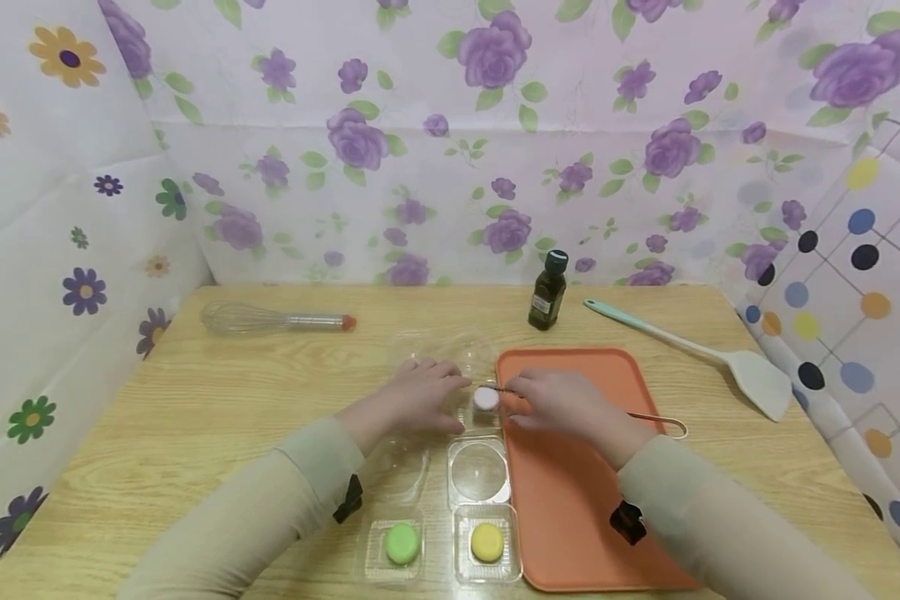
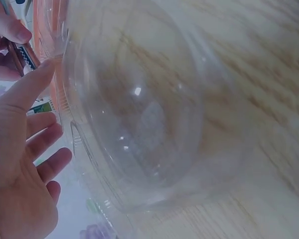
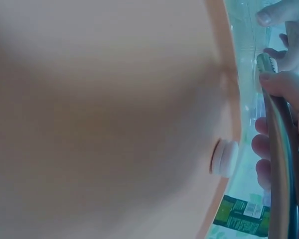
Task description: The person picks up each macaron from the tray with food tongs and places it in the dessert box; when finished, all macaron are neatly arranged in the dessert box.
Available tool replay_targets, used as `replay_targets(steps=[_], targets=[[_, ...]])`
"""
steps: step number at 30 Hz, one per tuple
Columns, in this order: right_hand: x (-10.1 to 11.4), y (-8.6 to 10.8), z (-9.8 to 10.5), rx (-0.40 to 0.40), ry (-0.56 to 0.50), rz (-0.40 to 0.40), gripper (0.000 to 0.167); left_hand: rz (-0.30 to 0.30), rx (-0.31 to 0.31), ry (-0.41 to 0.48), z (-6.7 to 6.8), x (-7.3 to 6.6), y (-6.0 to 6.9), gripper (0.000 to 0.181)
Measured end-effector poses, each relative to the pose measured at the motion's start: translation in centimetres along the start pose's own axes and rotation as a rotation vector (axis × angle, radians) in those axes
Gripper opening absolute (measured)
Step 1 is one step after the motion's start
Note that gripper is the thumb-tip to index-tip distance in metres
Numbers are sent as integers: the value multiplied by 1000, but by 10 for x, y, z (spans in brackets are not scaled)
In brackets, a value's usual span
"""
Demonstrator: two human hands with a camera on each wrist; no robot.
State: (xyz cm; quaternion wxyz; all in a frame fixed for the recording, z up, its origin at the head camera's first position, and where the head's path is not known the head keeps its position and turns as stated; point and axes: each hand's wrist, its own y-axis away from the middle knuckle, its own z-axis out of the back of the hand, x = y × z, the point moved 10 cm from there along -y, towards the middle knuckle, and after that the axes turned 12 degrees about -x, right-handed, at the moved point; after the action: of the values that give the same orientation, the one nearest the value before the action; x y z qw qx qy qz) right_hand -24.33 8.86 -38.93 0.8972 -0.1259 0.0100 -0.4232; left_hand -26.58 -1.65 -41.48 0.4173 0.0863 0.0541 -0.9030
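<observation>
My right hand [image 1: 562,408] grips metal tongs [image 3: 281,164], their looped end [image 1: 677,428] sticking out over the orange tray [image 1: 570,508]. The serrated tips reach a white macaron [image 1: 486,399] at a clear plastic box left of the tray; whether they pinch it, I cannot tell. Beside that box is my left hand [image 1: 420,398], fingers loosely bent and holding nothing in the left wrist view. A clear domed lid [image 2: 139,109] lies close to it. In the right wrist view another pale macaron [image 3: 224,158] is on the tray near its rim.
Nearer me, two clear boxes hold a green macaron [image 1: 402,543] and a yellow macaron [image 1: 487,542], their lids open. A dark bottle [image 1: 547,290] stands behind the tray. A white spatula [image 1: 757,382] lies at right, a whisk [image 1: 277,320] at back left.
</observation>
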Motion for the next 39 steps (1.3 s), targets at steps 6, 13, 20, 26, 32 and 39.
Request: replay_targets(steps=[6,13,20,26,32,39], targets=[[0,-4,-7,49,26,-35,30,11,13,22,-3,2,-2,76],[2,-8,-8,73,34,-31,28,14,20,13,-2,1,-2,76],[-1,-11,-16,150,28,-54,27,11,22,5,0,1,-2,76],[-2,-12,-20,184,17,-63,26,11,28,7,0,0,-1,75],[1,-12,-19,188,25,-59,29,11,24,9,1,0,0,75],[1,-11,-18,174,11,-57,35,12,-3,41,2,1,1,75]])
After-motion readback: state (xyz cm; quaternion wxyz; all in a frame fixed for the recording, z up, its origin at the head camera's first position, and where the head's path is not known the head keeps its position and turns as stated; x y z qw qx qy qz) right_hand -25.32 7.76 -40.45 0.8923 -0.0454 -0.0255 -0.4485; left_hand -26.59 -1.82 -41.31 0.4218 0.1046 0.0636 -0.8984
